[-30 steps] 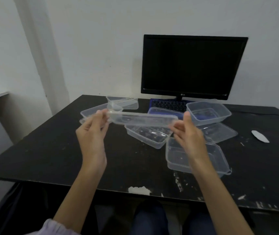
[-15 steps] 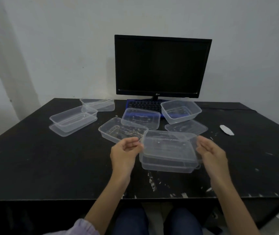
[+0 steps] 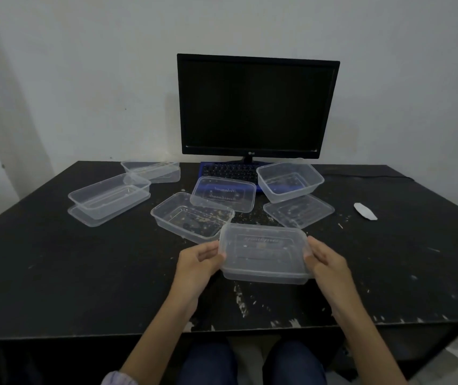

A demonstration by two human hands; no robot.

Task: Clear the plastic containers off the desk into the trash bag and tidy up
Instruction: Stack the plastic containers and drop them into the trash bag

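A clear lidded plastic container [image 3: 264, 254] rests on the black desk [image 3: 55, 273] near its front edge. My left hand [image 3: 198, 262] grips its left end and my right hand [image 3: 325, 263] its right end. Behind it lies an open dirty container [image 3: 191, 218], with a loose lid [image 3: 223, 193] leaning on its far rim. An open tub [image 3: 289, 179] sits on the keyboard, and a flat lid [image 3: 298, 210] lies in front of it. At the left are a container on a lid [image 3: 108, 197] and another container [image 3: 152, 170]. No trash bag is in view.
A black monitor [image 3: 255, 107] stands at the back with a blue keyboard [image 3: 228, 170] under it. A small white scrap [image 3: 365, 211] lies at the right. Crumbs and white scuffs mark the desk. My knees show below the front edge.
The lid I held up in both hands has come down onto the near container. Both hands have closed in on its ends and now grip it.
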